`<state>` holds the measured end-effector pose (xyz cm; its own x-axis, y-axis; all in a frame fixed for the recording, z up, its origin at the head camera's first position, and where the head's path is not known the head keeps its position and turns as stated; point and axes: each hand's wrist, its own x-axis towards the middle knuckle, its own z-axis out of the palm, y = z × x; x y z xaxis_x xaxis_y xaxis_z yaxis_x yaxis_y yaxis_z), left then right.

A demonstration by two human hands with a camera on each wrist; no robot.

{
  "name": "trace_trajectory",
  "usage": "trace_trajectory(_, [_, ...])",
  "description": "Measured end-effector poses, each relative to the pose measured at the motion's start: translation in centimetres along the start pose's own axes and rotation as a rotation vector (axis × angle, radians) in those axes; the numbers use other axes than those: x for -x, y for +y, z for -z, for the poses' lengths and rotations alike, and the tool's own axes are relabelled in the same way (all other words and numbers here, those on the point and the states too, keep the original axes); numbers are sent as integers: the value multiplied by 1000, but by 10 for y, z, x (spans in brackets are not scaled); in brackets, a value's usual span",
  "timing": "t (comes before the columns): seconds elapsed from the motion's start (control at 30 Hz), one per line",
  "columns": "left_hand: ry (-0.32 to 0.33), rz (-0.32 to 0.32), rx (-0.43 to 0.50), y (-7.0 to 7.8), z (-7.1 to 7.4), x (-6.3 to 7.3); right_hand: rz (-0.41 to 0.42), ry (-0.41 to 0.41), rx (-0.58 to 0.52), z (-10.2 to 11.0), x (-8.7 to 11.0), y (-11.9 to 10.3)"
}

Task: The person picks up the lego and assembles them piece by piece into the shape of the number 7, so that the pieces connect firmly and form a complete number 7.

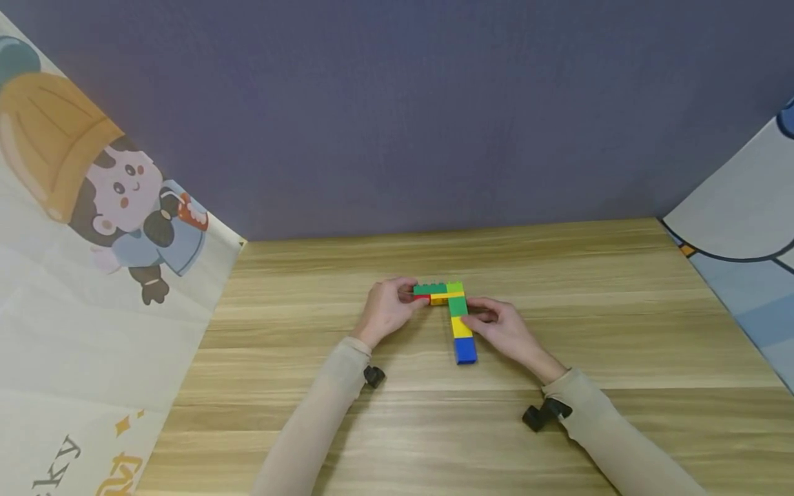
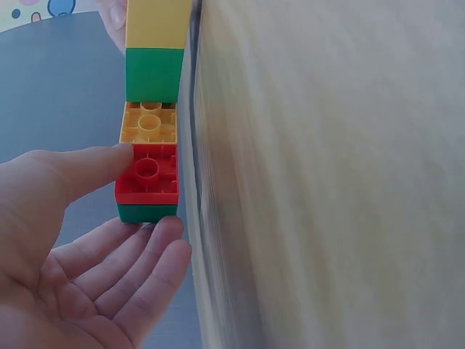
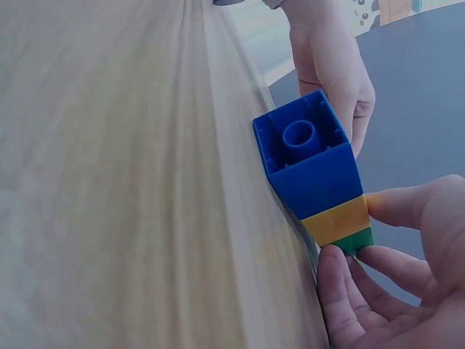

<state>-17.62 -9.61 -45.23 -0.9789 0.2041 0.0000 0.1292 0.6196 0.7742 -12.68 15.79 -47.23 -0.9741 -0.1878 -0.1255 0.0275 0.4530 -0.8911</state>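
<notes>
Toy building bricks are joined into an L-shaped piece between both hands. Its column runs from a light green brick (image 1: 455,286) through a green brick (image 1: 457,306) and a yellow brick (image 1: 460,328) to a blue brick (image 1: 465,350). The blue brick's hollow underside faces the right wrist camera. The side arm has a dark green brick (image 1: 428,290) over a red brick (image 2: 156,193) and an orange-yellow brick (image 2: 138,134). My left hand (image 1: 386,311) pinches the arm's outer end, thumb on the red brick. With thumb and fingertips, my right hand (image 1: 505,331) grips the column around the yellow and green bricks.
The bricks are over a wood-grain table (image 1: 397,441). A dark blue-grey panel (image 1: 397,124) rises behind it, and a cartoon-printed sheet (image 1: 62,310) borders the left side. Another printed sheet (image 1: 738,207) stands at the right. Black wrist cameras (image 1: 546,414) sit at both cuffs.
</notes>
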Motion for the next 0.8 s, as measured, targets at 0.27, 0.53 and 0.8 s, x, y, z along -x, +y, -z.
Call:
trace_trajectory(0.27, [-53, -20, -52, -3, -3, 1, 17, 10, 18, 1, 1, 5])
trace_trajectory(0.53, [-76, -28, -48, -2, -2, 0, 30, 10, 19, 3, 2, 6])
trace_trajectory(0.8, [-77, -23, -65, -5, -1, -1, 47, -8, 19, 2, -2, 6])
